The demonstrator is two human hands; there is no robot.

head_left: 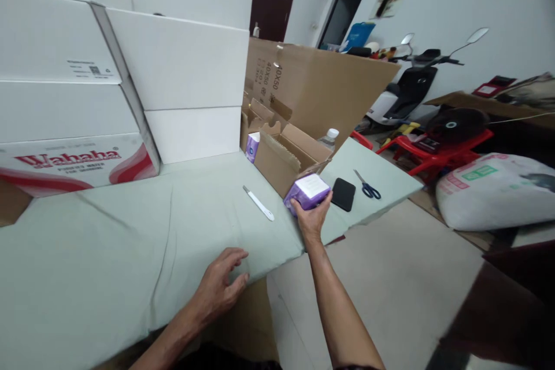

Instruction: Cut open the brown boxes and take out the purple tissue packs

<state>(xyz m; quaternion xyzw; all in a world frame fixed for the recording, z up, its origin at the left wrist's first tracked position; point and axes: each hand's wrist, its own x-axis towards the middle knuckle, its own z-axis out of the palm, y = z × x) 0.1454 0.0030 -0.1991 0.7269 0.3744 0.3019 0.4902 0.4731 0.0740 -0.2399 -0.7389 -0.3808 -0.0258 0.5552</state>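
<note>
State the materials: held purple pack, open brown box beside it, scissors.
Purple pack: probably plastic film, creased and slightly glossy. Brown box: apparently cardboard, matte, one edge jagged. Scissors: grey blades, likely metal; dark-blue handles, perhaps smooth plastic.

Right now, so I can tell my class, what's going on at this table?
The person's right hand grips a purple packet by the near end of an open cardboard box. The left hand holds nothing. On the pale green cloth lie a slim white tool, a flat black item and scissors.
</note>
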